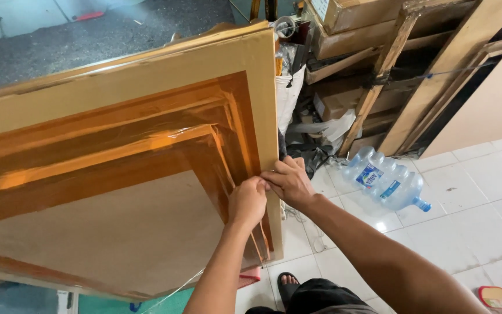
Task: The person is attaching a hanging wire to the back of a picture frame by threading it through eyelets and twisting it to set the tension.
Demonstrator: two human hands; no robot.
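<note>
A large flat cardboard panel (pixel 117 232) lies in front of me, its edges banded with several strips of shiny brown packing tape (pixel 146 128). My left hand (pixel 247 200) is closed and presses on the tape near the panel's right edge. My right hand (pixel 289 181) meets it at the same spot, fingers pinched on the tape at the edge. Whether a tape roll is in either hand is hidden.
Two clear plastic water jugs (pixel 386 185) lie on the white tiled floor (pixel 472 209) at right. Wooden frames (pixel 379 75) and cardboard boxes (pixel 350 14) lean behind. A sandalled foot (pixel 289 281) stands below the panel. A small red-rimmed lid (pixel 495 296) sits bottom right.
</note>
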